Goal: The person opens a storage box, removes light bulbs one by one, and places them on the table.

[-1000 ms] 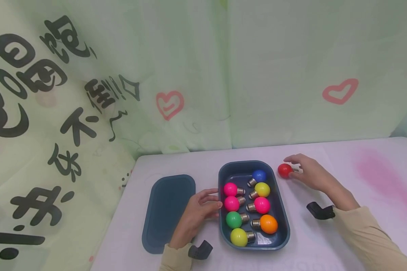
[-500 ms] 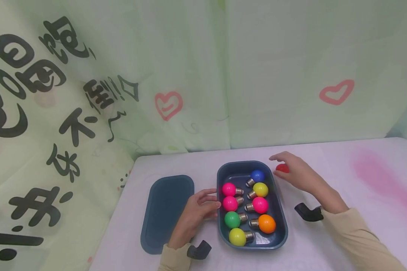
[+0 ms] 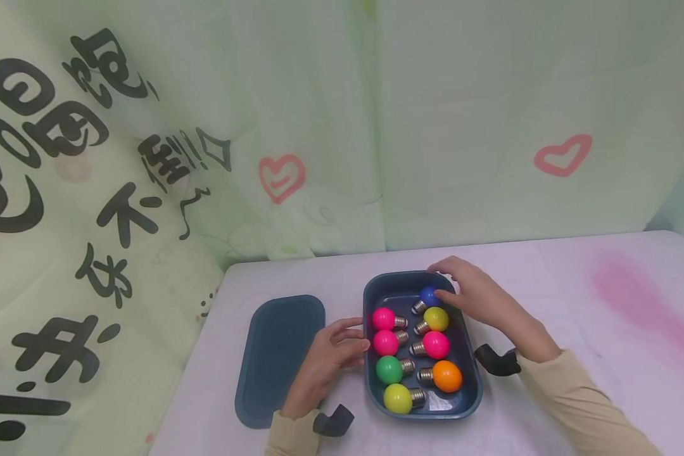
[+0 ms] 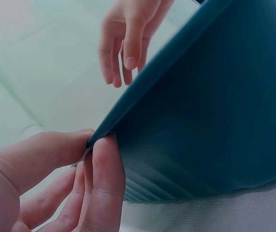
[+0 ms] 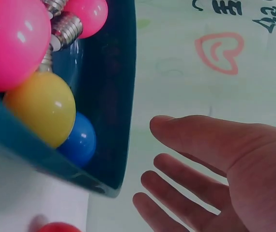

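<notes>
A dark blue tray (image 3: 398, 300) holds several coloured light bulbs lying in two columns. My left hand (image 3: 329, 358) is at its left side; in the left wrist view thumb and index finger pinch the tray's rim (image 4: 143, 79). My right hand (image 3: 481, 296) hovers by the far right corner, its thumb overlapping the blue bulb (image 3: 429, 295) in the head view. Nothing is between its extended fingers in the right wrist view. At that view's bottom edge a red bulb (image 5: 59, 227) shows outside the tray; the head view hides it behind the right hand.
A flat dark blue lid (image 3: 279, 361) lies on the white table (image 3: 547, 278) left of the tray. Behind the table hangs a pale green curtain (image 3: 462, 158) with hearts and black writing. Inside, an orange bulb (image 3: 447, 376) lies nearest the front right.
My right hand has moved left from the red bulb to the tray's far right corner, and the bulb has gone from sight in the head view. My left hand keeps its place.
</notes>
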Demonstrator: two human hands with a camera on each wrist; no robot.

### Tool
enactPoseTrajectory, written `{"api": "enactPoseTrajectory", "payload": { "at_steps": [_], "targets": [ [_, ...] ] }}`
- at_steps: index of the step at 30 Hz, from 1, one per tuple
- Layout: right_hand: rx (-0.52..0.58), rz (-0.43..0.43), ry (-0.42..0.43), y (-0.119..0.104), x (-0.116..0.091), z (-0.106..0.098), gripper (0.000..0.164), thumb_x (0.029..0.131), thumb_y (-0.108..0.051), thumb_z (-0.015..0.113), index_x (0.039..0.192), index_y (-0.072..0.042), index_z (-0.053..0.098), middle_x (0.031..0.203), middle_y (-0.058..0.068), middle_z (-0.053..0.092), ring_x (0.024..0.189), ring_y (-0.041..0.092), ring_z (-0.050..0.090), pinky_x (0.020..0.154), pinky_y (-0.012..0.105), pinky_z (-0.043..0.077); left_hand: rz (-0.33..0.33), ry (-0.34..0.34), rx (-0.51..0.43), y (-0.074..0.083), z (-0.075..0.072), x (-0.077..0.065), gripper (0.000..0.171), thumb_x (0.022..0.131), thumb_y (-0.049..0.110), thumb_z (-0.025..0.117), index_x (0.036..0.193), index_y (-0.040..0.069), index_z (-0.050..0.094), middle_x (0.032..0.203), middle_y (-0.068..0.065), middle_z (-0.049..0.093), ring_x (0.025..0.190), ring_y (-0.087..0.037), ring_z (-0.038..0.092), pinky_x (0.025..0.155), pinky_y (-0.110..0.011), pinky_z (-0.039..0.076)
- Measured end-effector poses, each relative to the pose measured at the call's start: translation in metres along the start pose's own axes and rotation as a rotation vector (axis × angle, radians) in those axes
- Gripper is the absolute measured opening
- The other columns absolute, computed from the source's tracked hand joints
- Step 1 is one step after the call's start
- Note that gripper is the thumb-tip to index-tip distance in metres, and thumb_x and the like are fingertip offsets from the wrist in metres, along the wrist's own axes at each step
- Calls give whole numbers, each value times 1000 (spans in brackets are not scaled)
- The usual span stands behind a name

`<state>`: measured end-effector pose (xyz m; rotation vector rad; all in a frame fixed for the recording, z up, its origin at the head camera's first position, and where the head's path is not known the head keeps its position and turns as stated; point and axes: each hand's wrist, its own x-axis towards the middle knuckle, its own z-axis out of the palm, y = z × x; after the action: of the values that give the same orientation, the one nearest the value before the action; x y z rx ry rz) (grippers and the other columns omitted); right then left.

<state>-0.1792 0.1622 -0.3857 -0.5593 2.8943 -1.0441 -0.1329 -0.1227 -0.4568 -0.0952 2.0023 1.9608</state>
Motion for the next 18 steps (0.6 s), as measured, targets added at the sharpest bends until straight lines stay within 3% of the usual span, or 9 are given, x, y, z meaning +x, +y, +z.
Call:
{"api": "enactPoseTrajectory", "payload": {
  "at_steps": [18],
  "targets": [
    [-10,-41,-69,-17,10,24,45,87,-11,75,128,0,61,126,20,62,119,40,57,97,53,51,-2,-7,4,-1,-1,1,52,85,20,78,134,10,60,114,-12,69,91,-18,69,79,-36,60]
  ]
}}
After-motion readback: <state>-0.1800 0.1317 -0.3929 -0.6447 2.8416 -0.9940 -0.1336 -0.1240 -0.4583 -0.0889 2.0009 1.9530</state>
